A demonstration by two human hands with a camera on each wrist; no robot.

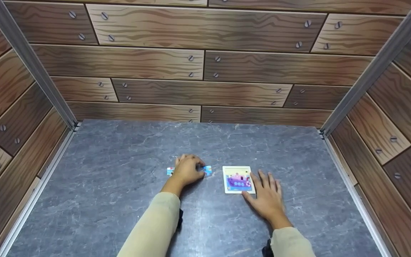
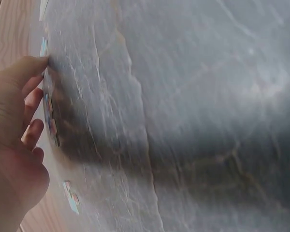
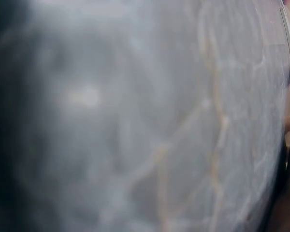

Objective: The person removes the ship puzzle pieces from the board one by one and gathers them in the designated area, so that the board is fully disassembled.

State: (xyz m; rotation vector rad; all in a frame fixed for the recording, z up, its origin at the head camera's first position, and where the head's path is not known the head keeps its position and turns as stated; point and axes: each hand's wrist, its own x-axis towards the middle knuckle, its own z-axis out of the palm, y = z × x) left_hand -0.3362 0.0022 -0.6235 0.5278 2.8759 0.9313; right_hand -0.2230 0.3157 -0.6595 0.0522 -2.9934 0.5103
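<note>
Low over the table, my left hand [image 1: 188,170] arches with curled fingers across a row of small, flat, colourful puzzle pieces. Its thumb and forefinger pinch a blue puzzle piece [image 1: 207,170] at the row's right end. Another piece [image 1: 170,171] shows past the hand's left side; the middle of the row is partly hidden under the palm. In the left wrist view, more pieces [image 2: 50,116] lie beneath the fingers. My right hand [image 1: 268,197] lies with fingers spread, thumb and forefinger at the right edge of a white-bordered picture card [image 1: 239,180] showing a purple ship.
The grey marbled tabletop [image 1: 127,150] carries everything. A wood-plank-patterned back wall [image 1: 205,64] and matching side walls enclose it, with metal posts [image 1: 366,71] at the back corners. The right wrist view shows mostly blurred tabletop.
</note>
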